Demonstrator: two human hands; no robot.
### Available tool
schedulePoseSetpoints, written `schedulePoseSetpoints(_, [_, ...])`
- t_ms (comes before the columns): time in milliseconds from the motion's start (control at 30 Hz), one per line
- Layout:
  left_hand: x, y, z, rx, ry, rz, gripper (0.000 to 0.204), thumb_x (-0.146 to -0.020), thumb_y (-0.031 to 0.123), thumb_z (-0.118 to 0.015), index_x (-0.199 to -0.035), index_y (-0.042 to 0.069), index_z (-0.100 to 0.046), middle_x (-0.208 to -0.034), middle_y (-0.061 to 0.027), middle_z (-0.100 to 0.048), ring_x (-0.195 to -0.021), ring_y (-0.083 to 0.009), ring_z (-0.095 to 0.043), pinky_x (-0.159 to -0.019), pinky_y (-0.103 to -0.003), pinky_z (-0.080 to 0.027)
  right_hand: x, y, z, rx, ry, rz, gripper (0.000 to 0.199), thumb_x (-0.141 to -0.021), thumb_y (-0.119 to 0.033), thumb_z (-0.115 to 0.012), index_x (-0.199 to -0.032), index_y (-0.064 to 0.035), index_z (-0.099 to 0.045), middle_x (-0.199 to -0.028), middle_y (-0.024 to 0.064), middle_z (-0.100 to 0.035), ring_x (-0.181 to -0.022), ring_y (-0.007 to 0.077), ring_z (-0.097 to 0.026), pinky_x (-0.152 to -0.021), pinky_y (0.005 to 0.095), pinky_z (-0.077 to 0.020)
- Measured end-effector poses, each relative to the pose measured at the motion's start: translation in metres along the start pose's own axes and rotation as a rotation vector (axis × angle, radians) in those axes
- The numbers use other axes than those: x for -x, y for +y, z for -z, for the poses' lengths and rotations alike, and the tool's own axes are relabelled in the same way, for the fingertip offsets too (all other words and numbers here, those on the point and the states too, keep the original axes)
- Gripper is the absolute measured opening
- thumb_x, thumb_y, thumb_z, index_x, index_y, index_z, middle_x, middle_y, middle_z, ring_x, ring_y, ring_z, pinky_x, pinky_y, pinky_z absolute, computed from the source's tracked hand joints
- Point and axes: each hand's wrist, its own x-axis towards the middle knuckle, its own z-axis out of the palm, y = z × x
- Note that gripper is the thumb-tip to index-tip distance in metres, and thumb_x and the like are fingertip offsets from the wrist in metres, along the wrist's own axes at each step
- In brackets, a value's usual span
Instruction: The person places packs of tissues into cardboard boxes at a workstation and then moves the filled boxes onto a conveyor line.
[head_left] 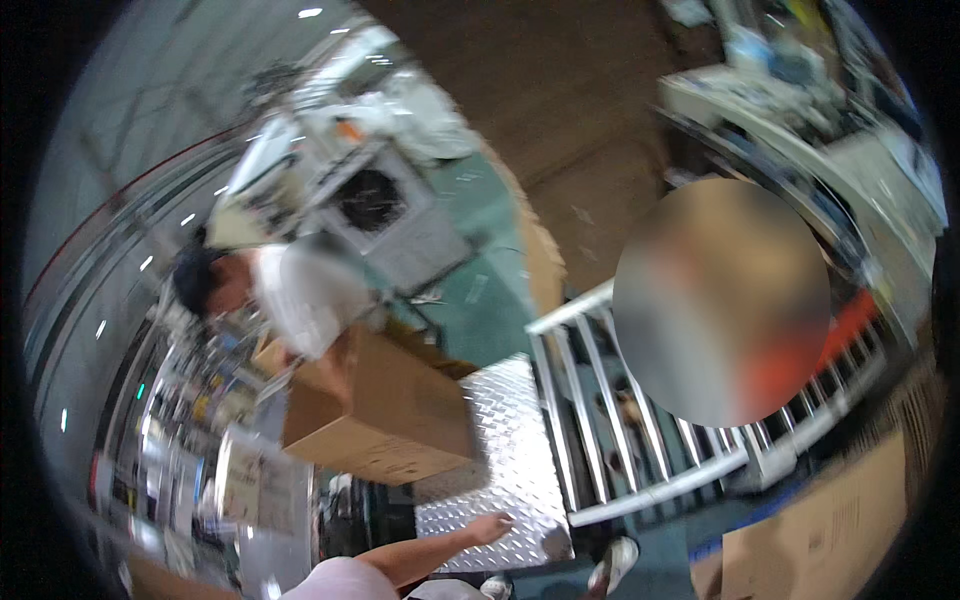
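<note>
My left hand (488,528) hangs over the patterned metal plate (515,430), its forearm reaching in from the lower edge. Motion smears its fingers; nothing shows in the hand. My right hand is out of view. Beyond my left arm, a large brown cardboard box (410,405) stands partly over the plate. A co-worker in a white shirt (305,295) leans over that box with an arm at its top. The co-worker's fingers are too blurred to make out.
A roller conveyor (620,430) with a white frame runs right of the plate, partly covered by a blurred oval. Flat cardboard (830,520) lies at the lower right. A grey fan unit (375,205) stands behind the co-worker. A cluttered bench (770,110) fills the far right.
</note>
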Motion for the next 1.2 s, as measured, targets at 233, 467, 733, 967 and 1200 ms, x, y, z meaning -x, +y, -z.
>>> schedulePoseSetpoints(233, [0.056, -0.020, -0.003, -0.102, -0.113, -0.034, 0.044, -0.087, 0.041, -0.049, -0.115, 0.008, -0.055, -0.100, -0.0220, -0.062, -0.095, -0.0391, -0.059, -0.083, -0.044, -0.046, -0.009, -0.020, 0.003, 0.341, 0.023, 0.097, 0.044, -0.085, -0.017, -0.056, -0.127, -0.0103, -0.044, -0.114, 0.0199, -0.057, -0.106, 0.0352, -0.054, -0.088, 0.0409, -0.0446])
schedulePoseSetpoints(467, [0.117, -0.177, -0.047, -0.133, -0.082, 0.116, 0.047, -0.088, 0.042, -0.049, -0.119, 0.007, -0.054, -0.104, -0.0198, -0.062, -0.097, -0.0374, -0.059, -0.084, -0.043, -0.045, 0.025, -0.021, 0.058, 0.601, 0.094, -0.026, 0.049, -0.085, -0.017, -0.055, -0.131, -0.0136, -0.041, -0.117, 0.0217, -0.055, -0.108, 0.0368, -0.053, -0.090, 0.0420, -0.0432])
schedulePoseSetpoints(733, [0.179, -0.231, -0.038, 0.278, 0.021, -0.092, 0.052, -0.086, 0.046, -0.049, -0.120, 0.007, -0.053, -0.109, -0.0208, -0.060, -0.104, -0.0367, -0.056, -0.090, -0.040, -0.044, 0.190, -0.192, 0.159, 1.002, 0.222, -0.210, 0.054, -0.085, -0.018, -0.054, -0.137, -0.0174, -0.037, -0.119, 0.0238, -0.054, -0.111, 0.0386, -0.051, -0.092, 0.0433, -0.0417])
schedulePoseSetpoints(967, [0.344, -0.216, 0.101, 0.337, 0.752, -0.537, 0.059, -0.088, 0.046, -0.050, -0.131, 0.006, -0.042, -0.121, -0.0179, -0.053, -0.111, -0.0327, -0.051, -0.093, -0.039, -0.041, 0.347, -0.427, 0.050, 1.071, -0.126, 0.518, 0.043, -0.083, -0.013, -0.050, -0.125, -0.0201, -0.050, -0.094, 0.0261, -0.061, -0.090, 0.0404, -0.059, -0.075, 0.0462, -0.0465])
schedulePoseSetpoints(1200, [0.454, -0.200, 0.189, -0.390, 1.243, -0.682, 0.053, -0.086, 0.041, -0.054, -0.127, 0.008, -0.046, -0.109, -0.0100, -0.056, -0.098, -0.0218, -0.057, -0.083, -0.032, -0.046, 0.320, -0.501, -0.156, 1.331, -0.971, 1.197, 0.063, -0.079, -0.014, -0.057, -0.135, -0.0350, -0.038, -0.075, 0.0191, -0.063, -0.067, 0.0382, -0.061, -0.065, 0.0441, -0.0501])
